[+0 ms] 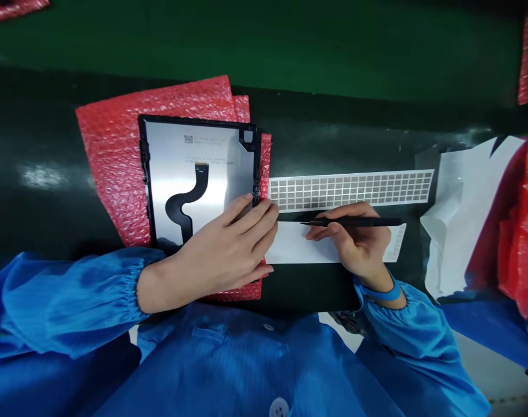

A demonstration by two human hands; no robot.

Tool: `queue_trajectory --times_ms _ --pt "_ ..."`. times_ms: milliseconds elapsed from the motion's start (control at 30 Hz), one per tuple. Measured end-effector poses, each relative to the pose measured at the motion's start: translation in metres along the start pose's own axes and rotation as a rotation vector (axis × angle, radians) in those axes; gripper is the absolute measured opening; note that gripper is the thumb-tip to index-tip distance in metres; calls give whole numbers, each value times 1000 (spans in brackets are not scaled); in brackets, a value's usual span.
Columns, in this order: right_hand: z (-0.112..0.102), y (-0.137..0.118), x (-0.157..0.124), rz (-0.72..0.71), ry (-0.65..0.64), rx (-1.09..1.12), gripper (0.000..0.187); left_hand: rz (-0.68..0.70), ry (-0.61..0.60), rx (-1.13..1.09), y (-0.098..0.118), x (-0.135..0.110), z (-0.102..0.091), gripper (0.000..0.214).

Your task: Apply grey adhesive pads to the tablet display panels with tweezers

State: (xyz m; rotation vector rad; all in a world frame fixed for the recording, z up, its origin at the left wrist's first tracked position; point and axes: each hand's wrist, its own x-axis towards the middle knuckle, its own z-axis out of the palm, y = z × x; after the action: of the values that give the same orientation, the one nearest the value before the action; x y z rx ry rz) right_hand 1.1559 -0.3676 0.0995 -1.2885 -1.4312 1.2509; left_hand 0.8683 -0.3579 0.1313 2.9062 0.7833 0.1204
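Note:
A display panel point(194, 174) with a silver back, black frame and a curved black flex cable lies on red bubble wrap point(111, 156). My left hand point(222, 252) rests on its lower right corner, fingers stretched flat and together. My right hand point(359, 243) pinches black tweezers point(354, 222), their tip pointing left toward my left fingertips. The right hand lies over a white sheet point(298, 246), just below a white grid sheet of small stickers point(350, 189).
A dark conveyor surface point(42, 191) runs across the view with a green band behind it. White paper point(459, 220) and more red bubble wrap point(522, 231) lie at the right. My blue sleeves and coat fill the bottom of the view.

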Motion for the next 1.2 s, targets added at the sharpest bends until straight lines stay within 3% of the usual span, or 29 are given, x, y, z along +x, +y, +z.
queue_trajectory --times_ms 200,400,600,967,1200 --pt "21 -30 20 31 -23 -97 11 2 -16 27 8 -4 -6 66" --pt "40 -15 40 46 -24 32 8 25 -29 -3 13 -12 -10 63" --pt "35 -19 38 155 66 65 9 23 -70 38 13 -13 -9 71" --pt "36 -18 22 92 -11 -78 13 -100 -69 -52 14 -13 0 85" --pt "36 -17 22 85 5 -96 14 -141 -71 -64 12 -11 6 111"
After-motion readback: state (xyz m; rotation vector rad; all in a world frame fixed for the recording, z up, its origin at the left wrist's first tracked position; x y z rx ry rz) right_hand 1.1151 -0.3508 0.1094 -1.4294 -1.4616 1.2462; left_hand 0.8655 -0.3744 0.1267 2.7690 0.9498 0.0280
